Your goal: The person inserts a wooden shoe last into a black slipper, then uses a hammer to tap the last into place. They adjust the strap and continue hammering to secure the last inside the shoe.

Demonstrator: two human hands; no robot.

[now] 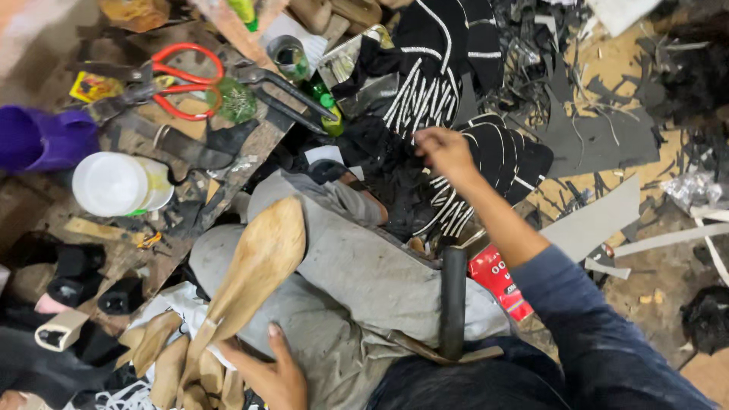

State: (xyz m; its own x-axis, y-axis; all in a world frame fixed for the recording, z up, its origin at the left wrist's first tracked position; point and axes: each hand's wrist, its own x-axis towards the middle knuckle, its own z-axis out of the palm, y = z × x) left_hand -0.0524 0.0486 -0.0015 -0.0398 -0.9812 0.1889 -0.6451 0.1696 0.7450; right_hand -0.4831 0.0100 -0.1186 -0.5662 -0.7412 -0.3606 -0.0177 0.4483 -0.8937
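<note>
The pile of black striped shoe pieces (456, 144) lies far, right of centre. The wooden shoe form (254, 266) rests on the near left knee. The right hand (444, 152) pinches a striped piece; the left hand (269, 372) (fingers spread) touches the form's base.

The lap, covered in grey cloth (380, 273), is crossed by a wooden last (258, 262) and a black bar (453, 300), with open room left between them. The bench (114, 228) at the left is crowded by red scissors (182, 80), black shears (285, 95), a white tub (114, 184) and a purple cup (45, 140); only narrow gaps are left. The way ahead is blocked by striped black uppers (456, 137). To the right, flat grey sheets (600, 220) and scraps are spread low over the floor, and free passage is left above them.
</note>
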